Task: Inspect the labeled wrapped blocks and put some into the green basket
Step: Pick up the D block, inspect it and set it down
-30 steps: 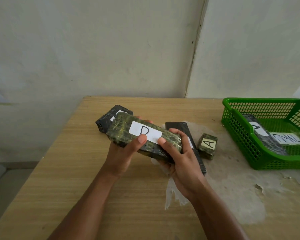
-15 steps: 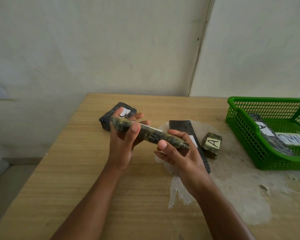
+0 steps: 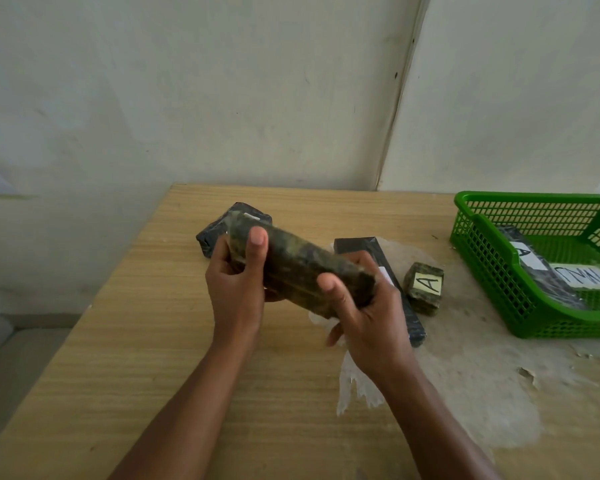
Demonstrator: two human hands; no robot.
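Both forearms were bare, with no sleeve reaching into view; the left hand (image 3: pixel 236 289) wore nothing. The right hand (image 3: pixel 368 317) was likewise bare.

A bare, plain room, perhaps a storeroom or simple workspace, though little of it shows. A worn wooden table (image 3: pixel 125 358) with peeling laminate stands pushed into a corner of scuffed whitewashed walls (image 3: pixel 222 98). At the table's far right sits a green plastic basket (image 3: pixel 492 271).
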